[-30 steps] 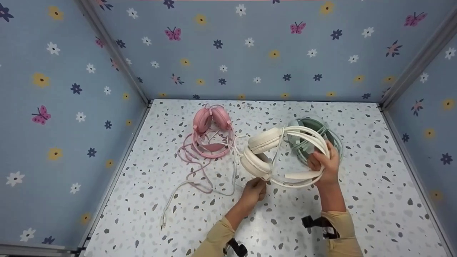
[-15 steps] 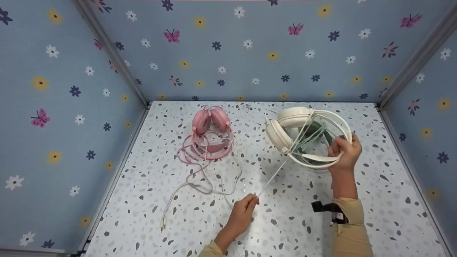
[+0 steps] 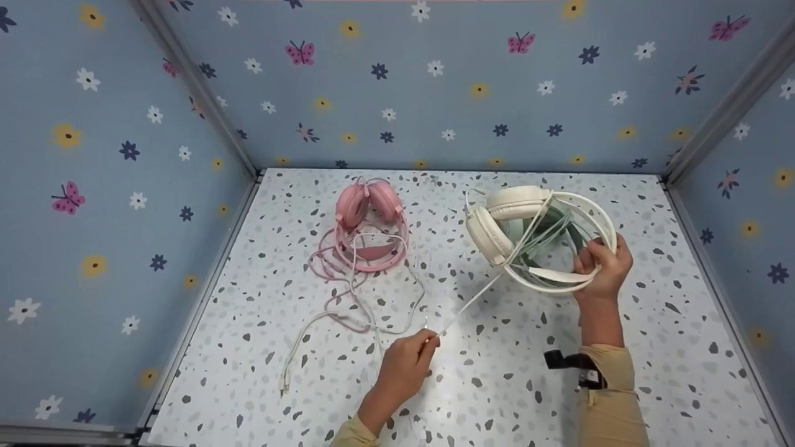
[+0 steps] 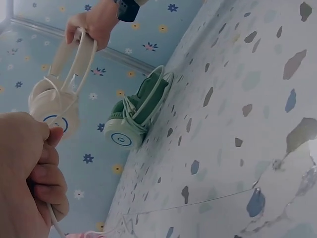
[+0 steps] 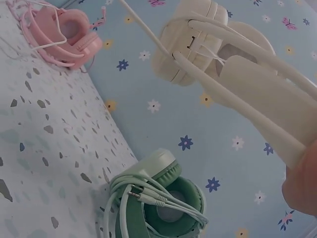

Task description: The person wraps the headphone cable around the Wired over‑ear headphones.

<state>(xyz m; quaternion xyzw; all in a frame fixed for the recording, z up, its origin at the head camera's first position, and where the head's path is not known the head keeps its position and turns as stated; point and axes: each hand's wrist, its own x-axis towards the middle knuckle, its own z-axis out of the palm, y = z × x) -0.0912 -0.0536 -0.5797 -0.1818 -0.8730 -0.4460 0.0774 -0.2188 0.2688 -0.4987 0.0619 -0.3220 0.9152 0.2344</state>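
Note:
In the head view my right hand [image 3: 605,267] grips the headband of a pair of white headphones [image 3: 487,236], held up off the table. Their white cable [image 3: 475,298] wraps across the headband beside the ear cups and runs taut down to my left hand [image 3: 404,363], whose curled fingers pinch it. From that hand the cable's loose part trails left over the pink headphones [image 3: 372,261]. Green headphones [image 5: 168,198], wound with their own cable, lie on the table beneath the white pair; in the head view the white pair partly hides them.
The speckled white table [image 3: 497,385] has blue flowered panels [image 3: 435,81] at its back and sides. The pink headphones' cable [image 3: 323,267] lies loosely coiled at the left, near plug ends [image 3: 284,385] toward the front.
My right hand has carried the white headphones right and back, over the green pair. My left hand has drawn the cable out toward the front left, stretching it straight.

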